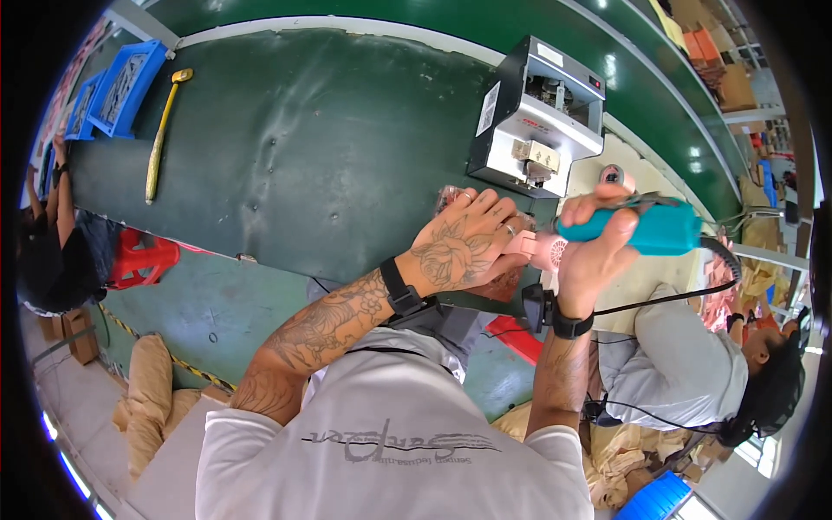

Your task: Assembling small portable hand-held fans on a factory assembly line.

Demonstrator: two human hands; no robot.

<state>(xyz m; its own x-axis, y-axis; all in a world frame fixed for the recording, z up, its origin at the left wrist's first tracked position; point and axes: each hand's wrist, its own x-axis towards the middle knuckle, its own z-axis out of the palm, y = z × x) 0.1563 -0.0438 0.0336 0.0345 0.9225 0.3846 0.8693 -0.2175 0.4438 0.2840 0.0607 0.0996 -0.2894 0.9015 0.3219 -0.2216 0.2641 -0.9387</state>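
Note:
My left hand (464, 247) reaches across the near edge of the green bench, its fingers closed around a small pink plastic housing (548, 251) with a round slotted grille. In my right hand (598, 256) is a teal electric screwdriver (659, 227), lying nearly level with its black cord trailing right. Its front end is at the pink housing; the fingers hide whether the tip touches. Beneath my left hand lies a reddish see-through piece (498, 288), mostly covered. A second pink part (616, 177) with a dark round centre sits beyond my right hand.
A silver-and-black screw feeder (542, 121) stands beyond my hands. Farther left lie a yellow-handled hammer (165, 130) and blue bins (130, 91) of small parts. One person (693, 355) sits close at right, another (52, 234) at far left near a red stool (143, 260).

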